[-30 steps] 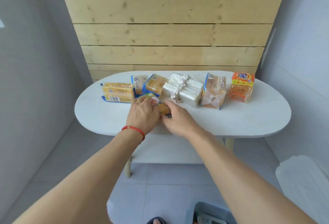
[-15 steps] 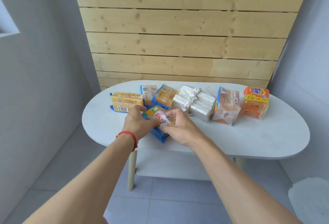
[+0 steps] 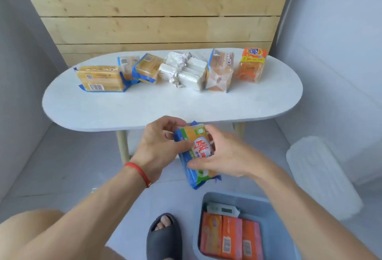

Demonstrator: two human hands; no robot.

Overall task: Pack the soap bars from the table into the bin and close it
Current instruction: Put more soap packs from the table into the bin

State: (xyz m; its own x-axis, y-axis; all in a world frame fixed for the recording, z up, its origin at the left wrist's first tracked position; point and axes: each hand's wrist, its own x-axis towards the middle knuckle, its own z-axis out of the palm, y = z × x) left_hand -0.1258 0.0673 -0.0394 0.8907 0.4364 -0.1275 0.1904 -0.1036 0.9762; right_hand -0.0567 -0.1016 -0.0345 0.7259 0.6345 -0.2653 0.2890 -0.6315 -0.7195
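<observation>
A blue-and-orange soap pack [image 3: 197, 152] is held in the air in front of the table's near edge, above the floor. My left hand [image 3: 159, 146] grips its left side and my right hand [image 3: 225, 156] grips its right side. Below, at the bottom right, stands the open blue bin [image 3: 275, 218] with orange soap packs [image 3: 229, 239] lying inside. On the white oval table [image 3: 144, 104] remain several soap packs: yellow ones [image 3: 99, 79] at the left, white bars [image 3: 186, 71] in the middle, an orange pack [image 3: 252, 65] at the right.
A translucent white lid [image 3: 320, 175] lies on the floor right of the table. A foot in a dark slipper [image 3: 163, 232] stands just left of the bin. A wooden plank wall [image 3: 155, 11] backs the table; grey walls close in on both sides.
Both hands have lifted the blue-and-orange soap pack off the table and brought it back toward me, over the floor near the bin. The view has tilted down, showing the bin.
</observation>
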